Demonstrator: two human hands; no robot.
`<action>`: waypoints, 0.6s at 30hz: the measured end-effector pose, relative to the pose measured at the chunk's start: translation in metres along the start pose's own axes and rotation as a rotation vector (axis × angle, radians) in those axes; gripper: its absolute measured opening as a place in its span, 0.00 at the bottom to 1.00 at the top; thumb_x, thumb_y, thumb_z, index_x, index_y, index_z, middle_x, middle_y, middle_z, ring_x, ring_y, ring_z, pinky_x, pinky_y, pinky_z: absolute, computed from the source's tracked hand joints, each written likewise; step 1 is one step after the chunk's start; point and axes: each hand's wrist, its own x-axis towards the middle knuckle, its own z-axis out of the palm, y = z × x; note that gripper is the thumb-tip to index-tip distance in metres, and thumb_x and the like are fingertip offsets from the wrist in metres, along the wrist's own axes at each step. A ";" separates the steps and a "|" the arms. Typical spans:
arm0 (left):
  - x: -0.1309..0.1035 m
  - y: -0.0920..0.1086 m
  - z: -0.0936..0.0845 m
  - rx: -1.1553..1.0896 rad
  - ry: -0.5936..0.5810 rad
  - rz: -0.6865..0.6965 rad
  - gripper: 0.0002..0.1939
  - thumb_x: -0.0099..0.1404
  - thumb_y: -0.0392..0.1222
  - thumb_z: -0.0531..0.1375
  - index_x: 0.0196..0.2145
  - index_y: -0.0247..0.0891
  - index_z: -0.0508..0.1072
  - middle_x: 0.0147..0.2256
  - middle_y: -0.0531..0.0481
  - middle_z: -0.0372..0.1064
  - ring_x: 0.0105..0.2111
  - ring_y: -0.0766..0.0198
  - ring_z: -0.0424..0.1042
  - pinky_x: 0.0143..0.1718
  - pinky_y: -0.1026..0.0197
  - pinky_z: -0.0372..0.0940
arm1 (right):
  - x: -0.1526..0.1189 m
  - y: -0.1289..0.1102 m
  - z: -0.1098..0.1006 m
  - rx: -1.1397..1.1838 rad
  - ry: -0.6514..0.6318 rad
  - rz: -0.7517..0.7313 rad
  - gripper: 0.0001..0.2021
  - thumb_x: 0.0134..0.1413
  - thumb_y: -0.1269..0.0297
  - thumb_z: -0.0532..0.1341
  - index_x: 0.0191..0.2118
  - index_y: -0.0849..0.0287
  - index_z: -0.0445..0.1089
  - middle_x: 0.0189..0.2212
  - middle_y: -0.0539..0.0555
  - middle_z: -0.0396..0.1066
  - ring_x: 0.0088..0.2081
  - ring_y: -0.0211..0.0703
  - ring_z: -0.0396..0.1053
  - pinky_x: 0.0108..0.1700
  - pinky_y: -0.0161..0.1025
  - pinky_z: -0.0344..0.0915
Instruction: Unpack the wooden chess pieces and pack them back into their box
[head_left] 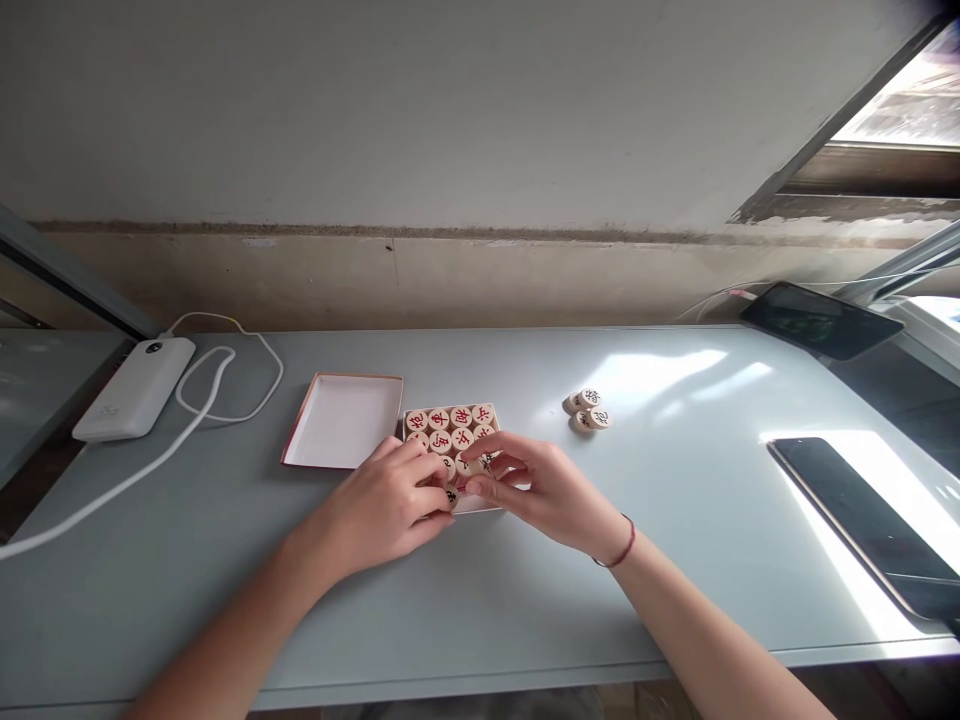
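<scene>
A shallow box (pixel 480 507) in the middle of the table holds rows of round wooden pieces (pixel 462 439) with red characters, a few with black ones. My left hand (pixel 391 500) lies over the box's left front corner, fingers curled against a black-marked piece (pixel 451 496). From the right, my right hand (pixel 536 488) reaches over the box, thumb and fingers bent together around a piece at the front rows. The fingers partly cover the front rows. Several black-marked pieces (pixel 591 400) stand in short stacks to the right of the box.
The white-lined lid (pixel 349 420) lies left of the box. A white power bank (pixel 136 388) with a looping cable (pixel 172 445) is at the far left. One phone (pixel 823 320) leans at the back right; another dark phone (pixel 862 525) lies at the right.
</scene>
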 end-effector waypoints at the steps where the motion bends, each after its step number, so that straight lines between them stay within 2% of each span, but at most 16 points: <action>1: 0.000 0.000 -0.001 -0.007 -0.004 -0.009 0.06 0.63 0.38 0.60 0.28 0.40 0.73 0.33 0.54 0.69 0.35 0.65 0.65 0.38 0.59 0.56 | -0.001 0.000 0.000 -0.024 0.001 -0.022 0.10 0.56 0.60 0.60 0.42 0.56 0.70 0.41 0.54 0.71 0.33 0.37 0.72 0.37 0.38 0.75; 4: -0.001 -0.003 -0.007 -0.012 -0.028 -0.057 0.05 0.61 0.39 0.63 0.28 0.40 0.71 0.34 0.53 0.68 0.36 0.64 0.66 0.39 0.58 0.57 | -0.003 -0.002 0.002 -0.093 -0.044 -0.113 0.09 0.55 0.67 0.59 0.42 0.55 0.71 0.45 0.55 0.67 0.32 0.34 0.70 0.35 0.36 0.75; 7: -0.002 -0.006 -0.014 0.013 -0.049 -0.119 0.08 0.58 0.42 0.65 0.33 0.40 0.70 0.38 0.52 0.68 0.41 0.60 0.66 0.41 0.56 0.58 | -0.006 -0.002 0.007 -0.204 -0.072 -0.219 0.12 0.54 0.72 0.57 0.44 0.55 0.70 0.44 0.54 0.66 0.31 0.32 0.69 0.35 0.35 0.74; 10: -0.003 -0.007 -0.016 0.028 -0.041 -0.135 0.12 0.56 0.42 0.66 0.37 0.41 0.69 0.43 0.50 0.67 0.47 0.56 0.64 0.46 0.54 0.59 | -0.005 0.003 0.016 -0.406 0.002 -0.342 0.08 0.56 0.70 0.59 0.43 0.57 0.69 0.41 0.54 0.69 0.31 0.35 0.69 0.34 0.37 0.72; 13: -0.002 -0.006 -0.013 0.010 -0.044 -0.108 0.09 0.58 0.41 0.63 0.36 0.41 0.67 0.44 0.50 0.67 0.48 0.57 0.64 0.46 0.54 0.59 | -0.002 0.010 0.024 -0.556 0.034 -0.461 0.03 0.60 0.66 0.58 0.37 0.58 0.69 0.38 0.55 0.71 0.33 0.38 0.69 0.33 0.36 0.69; 18: -0.001 -0.007 -0.009 0.002 -0.059 -0.101 0.07 0.61 0.42 0.62 0.34 0.40 0.67 0.42 0.50 0.67 0.44 0.59 0.66 0.43 0.56 0.60 | 0.001 0.015 0.027 -0.674 0.037 -0.550 0.09 0.64 0.66 0.54 0.35 0.58 0.70 0.33 0.53 0.72 0.32 0.37 0.69 0.31 0.35 0.66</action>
